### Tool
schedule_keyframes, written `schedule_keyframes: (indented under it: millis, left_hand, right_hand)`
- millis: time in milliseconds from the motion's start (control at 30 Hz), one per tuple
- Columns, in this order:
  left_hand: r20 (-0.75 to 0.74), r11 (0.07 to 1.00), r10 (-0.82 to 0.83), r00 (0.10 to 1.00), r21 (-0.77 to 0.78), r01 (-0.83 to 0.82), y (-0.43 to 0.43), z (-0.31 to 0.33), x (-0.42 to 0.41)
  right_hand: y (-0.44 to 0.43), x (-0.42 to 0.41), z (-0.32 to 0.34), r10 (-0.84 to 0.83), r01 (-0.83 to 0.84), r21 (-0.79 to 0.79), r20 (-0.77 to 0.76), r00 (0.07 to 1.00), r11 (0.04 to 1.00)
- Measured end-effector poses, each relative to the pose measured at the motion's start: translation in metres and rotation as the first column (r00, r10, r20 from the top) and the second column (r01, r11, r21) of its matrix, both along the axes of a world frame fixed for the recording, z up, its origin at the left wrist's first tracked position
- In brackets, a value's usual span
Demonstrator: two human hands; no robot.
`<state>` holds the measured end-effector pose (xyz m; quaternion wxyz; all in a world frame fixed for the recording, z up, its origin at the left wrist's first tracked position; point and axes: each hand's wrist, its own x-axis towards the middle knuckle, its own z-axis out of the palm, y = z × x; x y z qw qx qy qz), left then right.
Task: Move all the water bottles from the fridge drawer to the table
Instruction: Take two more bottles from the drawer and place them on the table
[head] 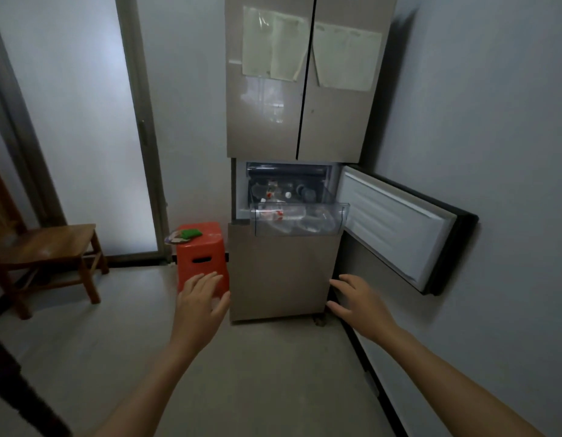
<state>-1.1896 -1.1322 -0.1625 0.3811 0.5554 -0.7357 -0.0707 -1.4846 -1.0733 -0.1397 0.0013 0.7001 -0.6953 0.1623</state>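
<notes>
A beige fridge (282, 272) stands ahead against the wall, its middle compartment door (396, 228) swung out to the right. A clear plastic drawer (342, 216) is pulled out from that compartment. Several clear water bottles (282, 212) with red-and-white labels lie inside it, and more sit further back. My left hand (202, 302) is stretched forward below and left of the drawer, fingers apart, holding nothing. My right hand (358, 305) reaches forward below and right of the drawer, also spread and holding nothing. Both hands are well short of the drawer.
A red plastic stool (200, 250) with a green item (189, 234) on top stands left of the fridge. A wooden stool (49, 247) is at the left by a frosted glass door (81, 121). A dark furniture edge (8, 383) shows at bottom left. A wall runs close on the right.
</notes>
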Motion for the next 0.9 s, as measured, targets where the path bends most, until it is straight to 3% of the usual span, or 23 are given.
schedule_keyframes:
  millis: [300, 600, 900]
  left_hand:
    - [-0.016, 0.997, -0.045, 0.999, 0.062, 0.046, -0.098, -0.025, -0.047]
    - [0.001, 1.0, -0.013, 1.0, 0.019, 0.013, -0.228, -0.01, -0.127]
    - [0.061, 0.993, 0.045, 0.997, 0.104, -0.051, -0.304, -0.033, -0.167]
  right_hand:
    - [-0.093, -0.044, -0.016, -0.003, 0.003, 0.046, -0.002, 1.0, 0.999]
    - [-0.243, -0.114, -0.007, 0.067, -0.067, -0.039, 0.016, 0.998, 0.997]
    - [-0.344, -0.146, -0.04, 0.14, -0.146, 0.072, 0.086, 0.986, 0.987]
